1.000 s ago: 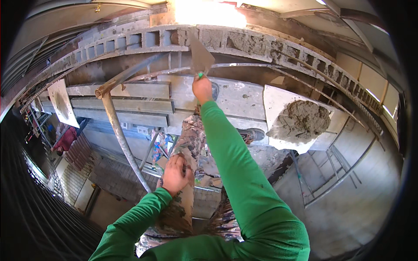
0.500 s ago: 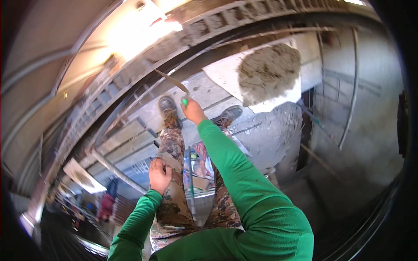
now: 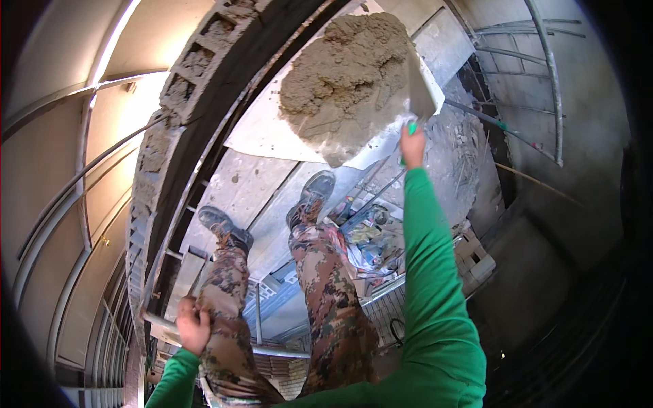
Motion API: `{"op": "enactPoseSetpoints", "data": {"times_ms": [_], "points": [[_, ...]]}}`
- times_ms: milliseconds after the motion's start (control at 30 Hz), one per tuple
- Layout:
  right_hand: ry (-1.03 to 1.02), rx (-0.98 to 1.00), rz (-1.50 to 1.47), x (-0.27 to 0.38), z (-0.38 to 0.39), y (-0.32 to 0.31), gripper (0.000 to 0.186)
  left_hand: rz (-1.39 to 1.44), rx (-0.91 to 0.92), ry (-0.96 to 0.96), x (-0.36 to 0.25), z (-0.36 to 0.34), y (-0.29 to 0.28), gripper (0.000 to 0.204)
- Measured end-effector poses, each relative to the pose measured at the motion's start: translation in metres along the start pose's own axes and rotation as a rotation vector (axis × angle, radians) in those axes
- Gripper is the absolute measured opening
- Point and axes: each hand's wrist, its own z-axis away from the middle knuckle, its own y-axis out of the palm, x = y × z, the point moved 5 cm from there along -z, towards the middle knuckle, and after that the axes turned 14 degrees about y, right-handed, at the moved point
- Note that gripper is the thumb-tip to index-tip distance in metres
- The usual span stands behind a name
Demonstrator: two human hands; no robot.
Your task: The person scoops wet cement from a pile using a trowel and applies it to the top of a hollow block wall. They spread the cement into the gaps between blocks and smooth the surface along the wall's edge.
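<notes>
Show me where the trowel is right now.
In the head view, the trowel is in the upper part, right of centre, gripped in the right hand, at the right edge of the mortar heap on the white board.

Building site: hollow-block wall (image 3: 154,147), mortar (image 3: 347,75), scaffold pipes (image 3: 558,115)

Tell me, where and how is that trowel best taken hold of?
I'd take the trowel by its green handle, coming from the near side, as the right hand does: the handle is the slim near end, while the broad, flat blade reaches away beside the mortar.
</notes>
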Motion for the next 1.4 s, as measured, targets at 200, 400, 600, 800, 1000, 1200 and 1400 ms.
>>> {"op": "enactPoseSetpoints", "data": {"times_ms": [200, 400, 600, 800, 1000, 1200, 1400], "points": [[-0.170, 0.066, 0.435, 0.057, -0.236, 0.015, 0.047, 0.001, 0.092, -0.091, -0.017, -0.048, -0.001, 0.014], [-0.279, 0.372, 0.217, 0.136, -0.174, 0.065, 0.028, -0.143, 0.159, -0.088, -0.040, -0.061, 0.012, 0.015], [-0.465, 0.471, 0.310, 0.018, -0.093, 0.014, 0.029, -0.129, 0.153, -0.036, -0.055, -0.050, 0.024, 0.019], [-0.400, 0.279, 0.206, -0.050, -0.094, -0.041, 0.031, -0.158, 0.169, -0.039, -0.059, -0.040, 0.030, 0.017], [-0.221, 0.118, 0.200, 0.031, -0.173, 0.035, 0.035, -0.161, 0.169, -0.014, -0.053, -0.052, 0.032, 0.016], [-0.444, 0.287, 0.263, 0.001, -0.079, 0.034, 0.035, -0.097, 0.137, -0.051, -0.053, -0.035, 0.032, 0.016], [0.173, 0.609, -0.023, 0.000, 0.048, -0.019, 0.025, -0.043, 0.061, -0.087, -0.037, -0.009, 0.038, 0.016]]}}
